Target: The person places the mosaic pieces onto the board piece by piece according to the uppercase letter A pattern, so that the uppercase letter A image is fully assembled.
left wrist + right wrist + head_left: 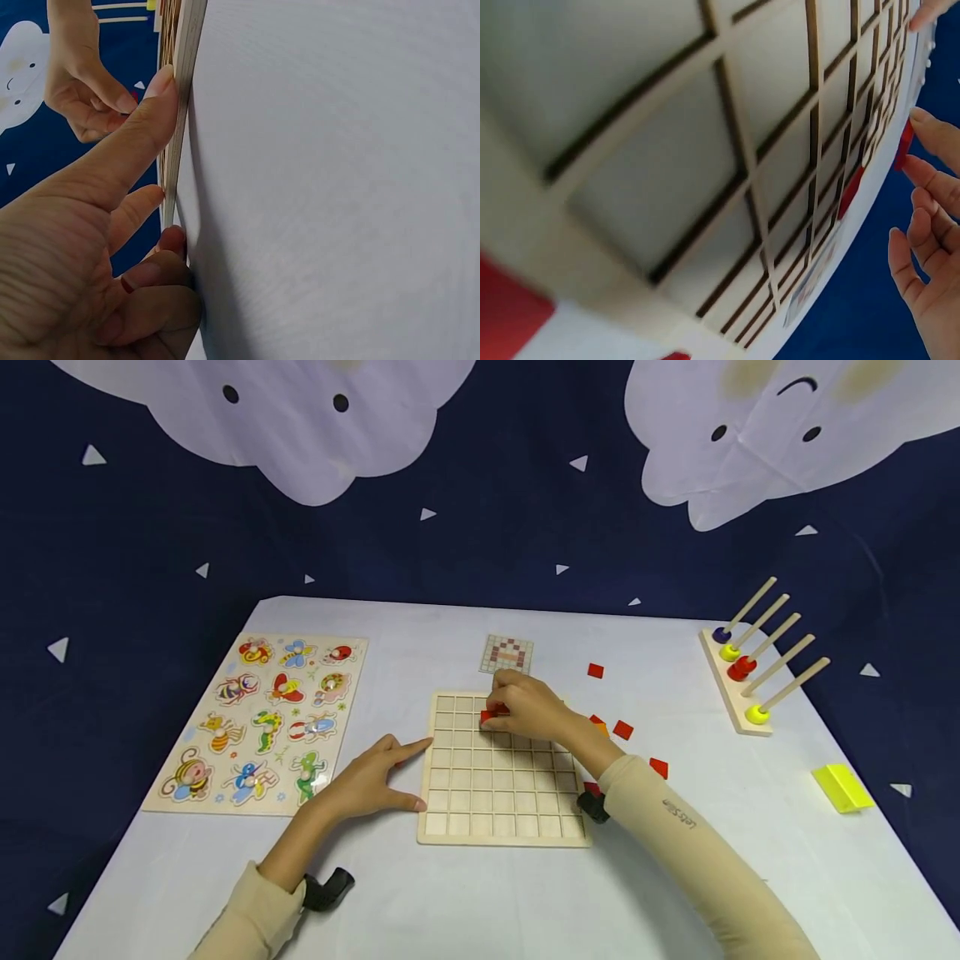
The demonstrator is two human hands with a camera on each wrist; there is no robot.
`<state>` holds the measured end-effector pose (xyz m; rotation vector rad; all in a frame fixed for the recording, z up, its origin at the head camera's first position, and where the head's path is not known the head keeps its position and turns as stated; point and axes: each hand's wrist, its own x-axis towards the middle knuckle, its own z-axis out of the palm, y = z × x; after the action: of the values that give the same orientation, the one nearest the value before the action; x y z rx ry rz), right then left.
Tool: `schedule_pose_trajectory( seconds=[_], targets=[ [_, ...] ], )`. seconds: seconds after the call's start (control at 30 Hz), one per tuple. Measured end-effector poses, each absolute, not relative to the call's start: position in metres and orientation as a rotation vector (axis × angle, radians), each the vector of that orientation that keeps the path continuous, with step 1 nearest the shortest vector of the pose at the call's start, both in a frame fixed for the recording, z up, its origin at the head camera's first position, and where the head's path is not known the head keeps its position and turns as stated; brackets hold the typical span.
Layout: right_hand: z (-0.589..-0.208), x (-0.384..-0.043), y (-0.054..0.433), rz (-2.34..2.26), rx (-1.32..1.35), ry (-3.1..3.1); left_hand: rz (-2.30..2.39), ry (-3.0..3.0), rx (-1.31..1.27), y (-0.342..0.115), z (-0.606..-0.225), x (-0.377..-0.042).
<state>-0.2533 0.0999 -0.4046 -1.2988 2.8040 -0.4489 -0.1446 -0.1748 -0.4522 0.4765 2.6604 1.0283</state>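
Observation:
A wooden grid board lies on the white table. My left hand rests beside it, thumb and index finger stretched against its left edge. In the left wrist view, the thumb touches the board's side and the other fingers bend below. Over the board's upper rows, my right hand pinches a red square tile between thumb and index finger. Another red tile sits in the grid near it. Just behind the board lies a small pattern card.
Several loose red tiles and an orange tile lie right of the board. An insect puzzle is at the left. At the right stand a peg stacker with coloured rings and a yellow block.

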Motion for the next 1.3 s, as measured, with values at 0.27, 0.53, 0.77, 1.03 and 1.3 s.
schedule_pose_trajectory(
  seconds=[0.27, 0.53, 0.77, 1.03, 1.3],
  targets=[
    [-0.416, -0.259, 0.09, -0.394, -1.242, 2.818, 1.026, 2.666, 0.484, -0.175, -0.452, -0.146],
    [-0.423, -0.265, 0.086, -0.489, -1.253, 2.791, 1.032, 2.664, 0.478, -0.175, -0.449, -0.146],
    [-0.423, -0.268, 0.083, -0.515, -1.168, 2.764, 1.047, 2.667, 0.473, -0.179, -0.449, -0.146],
    [-0.413, -0.277, 0.105, -0.529, -1.134, 2.864, 1.05, 2.661, 0.458, -0.179, -0.452, -0.141],
    [-0.403, -0.308, 0.172, -0.376, -0.789, 3.016, 1.035, 2.672, 0.472, -0.177, -0.452, -0.143]
  ],
)
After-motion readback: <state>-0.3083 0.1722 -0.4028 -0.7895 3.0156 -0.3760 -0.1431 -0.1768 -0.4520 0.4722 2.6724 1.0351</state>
